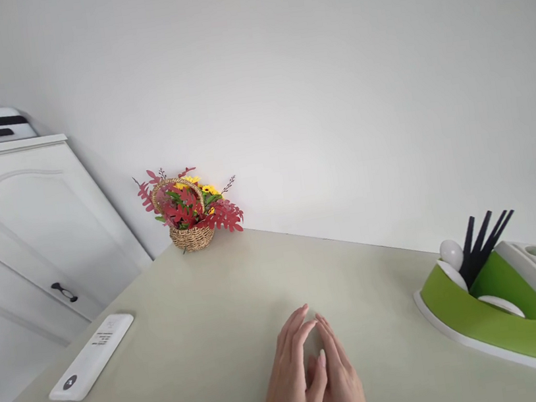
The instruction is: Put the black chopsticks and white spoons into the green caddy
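Note:
My left hand (290,379) and my right hand (341,377) rest together at the front of the pale table (204,316). The left one has its fingers stretched out and slightly bent, with the thumb against the right hand. On the right hand, the fingers are extended and lie close beside each other, pointing away from me. Both hands are open, and no object shows in either. Part of the right thumb is hidden behind the left one.
A wicker basket (192,238) of artificial flowers stands by the wall. To the left lies a white power strip (93,355) with a cord, near a white cabinet (26,221). At right is a green and white utensil holder (506,334) with black chopsticks (479,251) and a white spoon (452,255).

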Motion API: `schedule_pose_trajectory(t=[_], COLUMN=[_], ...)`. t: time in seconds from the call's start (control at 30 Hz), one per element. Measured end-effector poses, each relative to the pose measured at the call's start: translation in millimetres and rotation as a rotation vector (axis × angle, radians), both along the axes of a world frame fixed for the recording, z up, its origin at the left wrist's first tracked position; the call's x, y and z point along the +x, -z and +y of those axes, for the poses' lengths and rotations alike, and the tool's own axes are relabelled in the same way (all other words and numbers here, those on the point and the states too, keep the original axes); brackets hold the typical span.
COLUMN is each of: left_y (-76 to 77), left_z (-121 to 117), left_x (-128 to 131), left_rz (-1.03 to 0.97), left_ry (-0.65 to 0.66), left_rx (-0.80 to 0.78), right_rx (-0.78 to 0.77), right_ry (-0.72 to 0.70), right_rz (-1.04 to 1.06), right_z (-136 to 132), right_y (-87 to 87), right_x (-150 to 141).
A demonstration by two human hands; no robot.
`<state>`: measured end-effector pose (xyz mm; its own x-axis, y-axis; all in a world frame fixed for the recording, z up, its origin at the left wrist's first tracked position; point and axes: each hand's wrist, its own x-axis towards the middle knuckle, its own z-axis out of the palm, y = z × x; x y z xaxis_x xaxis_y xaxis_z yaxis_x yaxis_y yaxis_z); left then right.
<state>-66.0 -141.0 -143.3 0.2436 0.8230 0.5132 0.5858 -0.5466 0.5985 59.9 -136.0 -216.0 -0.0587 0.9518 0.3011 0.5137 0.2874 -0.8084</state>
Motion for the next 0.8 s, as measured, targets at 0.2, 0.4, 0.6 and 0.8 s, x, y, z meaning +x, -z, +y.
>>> schedule_pose_trajectory(t=[0.2, 0.4, 0.6, 0.8], left_y=[5.6, 7.6, 9.9, 13.4], left_z=[0.2, -1.1, -5.5, -6.2], left_x=[-0.8, -0.1, 1.6, 2.6], left_rz=[0.028, 0.004, -0.005, -0.031], left_ry=[0.009, 0.025, 0.071, 0.101], left_rx=[0.025, 0.033, 0.043, 0.057], right_rx=[-0.098, -0.047, -0.007, -0.026], right_ry=[0.027, 0.035, 0.030, 0.053], right_rz=[0.044, 0.022, 0.064, 0.120], right_z=[-5.2, -6.2, -3.7, -5.5], right_y=[-19.2, -18.2, -18.5, -23.8], right_x=[-1.3, -0.6, 1.9, 4.7])
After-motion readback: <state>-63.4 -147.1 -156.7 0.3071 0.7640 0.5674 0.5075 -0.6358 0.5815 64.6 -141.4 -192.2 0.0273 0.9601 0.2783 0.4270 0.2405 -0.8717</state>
